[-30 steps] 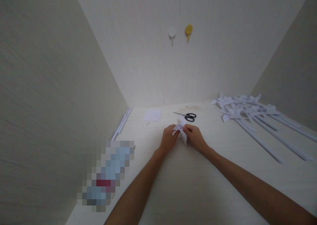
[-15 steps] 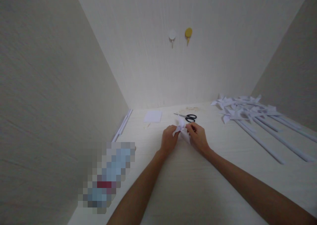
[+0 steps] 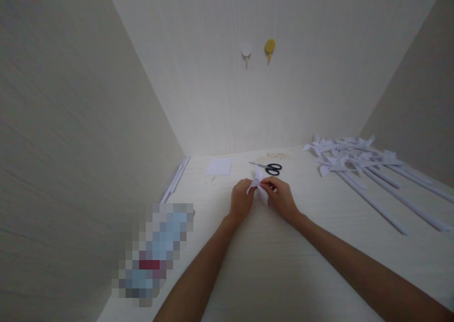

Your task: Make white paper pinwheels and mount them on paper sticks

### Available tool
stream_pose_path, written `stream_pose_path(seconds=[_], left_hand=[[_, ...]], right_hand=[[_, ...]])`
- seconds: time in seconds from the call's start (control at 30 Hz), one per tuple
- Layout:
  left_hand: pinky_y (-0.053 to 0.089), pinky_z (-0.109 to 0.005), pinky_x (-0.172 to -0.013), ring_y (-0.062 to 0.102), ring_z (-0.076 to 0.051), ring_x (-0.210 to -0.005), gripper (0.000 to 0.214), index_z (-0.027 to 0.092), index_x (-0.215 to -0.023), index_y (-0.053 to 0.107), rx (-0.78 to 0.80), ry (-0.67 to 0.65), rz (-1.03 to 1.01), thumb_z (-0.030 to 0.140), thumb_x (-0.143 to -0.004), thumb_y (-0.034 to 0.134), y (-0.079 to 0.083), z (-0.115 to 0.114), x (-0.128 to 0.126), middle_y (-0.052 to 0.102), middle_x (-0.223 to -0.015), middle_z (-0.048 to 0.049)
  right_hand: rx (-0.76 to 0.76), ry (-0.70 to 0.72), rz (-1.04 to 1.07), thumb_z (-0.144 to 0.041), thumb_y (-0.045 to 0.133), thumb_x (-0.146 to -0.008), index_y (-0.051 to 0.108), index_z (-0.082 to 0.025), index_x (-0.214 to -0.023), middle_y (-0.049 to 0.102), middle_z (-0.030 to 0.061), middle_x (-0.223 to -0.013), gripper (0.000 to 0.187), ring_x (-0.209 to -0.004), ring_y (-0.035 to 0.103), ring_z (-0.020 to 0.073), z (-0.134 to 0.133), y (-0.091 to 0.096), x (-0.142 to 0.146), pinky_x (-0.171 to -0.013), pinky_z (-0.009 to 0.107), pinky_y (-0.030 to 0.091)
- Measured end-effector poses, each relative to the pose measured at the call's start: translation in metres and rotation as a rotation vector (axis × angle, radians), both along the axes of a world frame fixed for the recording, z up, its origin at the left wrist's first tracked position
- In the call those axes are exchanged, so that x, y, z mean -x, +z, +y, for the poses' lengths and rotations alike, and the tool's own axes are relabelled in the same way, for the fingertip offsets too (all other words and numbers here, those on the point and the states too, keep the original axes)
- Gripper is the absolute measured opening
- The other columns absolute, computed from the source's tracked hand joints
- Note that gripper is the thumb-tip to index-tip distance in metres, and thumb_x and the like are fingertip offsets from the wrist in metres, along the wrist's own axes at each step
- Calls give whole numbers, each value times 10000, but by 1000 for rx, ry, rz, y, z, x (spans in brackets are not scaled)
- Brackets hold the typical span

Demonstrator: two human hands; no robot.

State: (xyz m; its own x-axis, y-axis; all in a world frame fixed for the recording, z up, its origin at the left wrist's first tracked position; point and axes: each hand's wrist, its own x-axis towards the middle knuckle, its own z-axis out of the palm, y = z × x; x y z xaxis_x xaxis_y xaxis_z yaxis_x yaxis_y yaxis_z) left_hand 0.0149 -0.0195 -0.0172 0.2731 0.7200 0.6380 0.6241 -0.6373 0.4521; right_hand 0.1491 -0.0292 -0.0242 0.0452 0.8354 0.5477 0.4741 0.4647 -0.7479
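Note:
A white paper pinwheel (image 3: 263,198) is held just above the table, its folded blades pointing up and down between my hands. My left hand (image 3: 242,200) is closed on its left side. The fingers of my right hand (image 3: 282,195) pinch near the pinwheel's centre; whether a small piece sits between them, I cannot tell. Just beyond the hands lies a pair of scissors (image 3: 272,169) with black handles, blades to the left. A square of white paper (image 3: 219,166) rests flat to the left of the scissors.
Several paper pinwheels on rolled paper sticks (image 3: 372,199) are piled at the right. More paper rolls (image 3: 179,175) lie along the left wall. A blurred blue and red item (image 3: 159,251) is at front left. Two hooks, white (image 3: 246,52) and yellow (image 3: 270,47), hang on the back wall.
My right hand has shifted slightly left, its fingers now closer to the pinwheel's centre. The lower blade shows more plainly. My left hand has hardly moved.

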Motion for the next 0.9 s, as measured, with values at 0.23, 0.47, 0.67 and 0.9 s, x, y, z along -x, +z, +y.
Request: stream_pose_path(seconds=[0.23,0.47,0.67,0.9], left_hand=[[421,-262,-651,552,-165,-701,130,132,-759,594,27,-3,10,184,-792,480,0,0,1,618,-730,-56],[426,-262,-670,564,-163,-723,106,137,-775,599,61,34,-38,140,-775,493,0,1,0,630,-758,-52],[424,-255,-664,563,-157,-717,119,135,-737,602,73,14,-34,121,-769,488,0,2,1,622,-746,-49],[422,-255,-659,560,-152,-702,139,129,-685,603,101,-4,-55,110,-762,489,-1,4,1,619,-723,-46]], right_hand=[[45,15,33,-195,453,-763,581,-158,-707,612,46,-681,145,-642,551,152,0,0,0,-597,260,417],[0,24,57,-191,469,-755,570,-157,-759,590,47,-720,107,-615,544,140,-1,0,0,-589,259,432],[-5,50,11,-185,512,-732,581,-157,-742,602,49,-725,75,-627,535,143,-2,2,-1,-596,263,428],[26,34,41,-206,499,-733,576,-159,-716,611,52,-725,91,-668,548,159,1,-1,-2,-623,280,430]])
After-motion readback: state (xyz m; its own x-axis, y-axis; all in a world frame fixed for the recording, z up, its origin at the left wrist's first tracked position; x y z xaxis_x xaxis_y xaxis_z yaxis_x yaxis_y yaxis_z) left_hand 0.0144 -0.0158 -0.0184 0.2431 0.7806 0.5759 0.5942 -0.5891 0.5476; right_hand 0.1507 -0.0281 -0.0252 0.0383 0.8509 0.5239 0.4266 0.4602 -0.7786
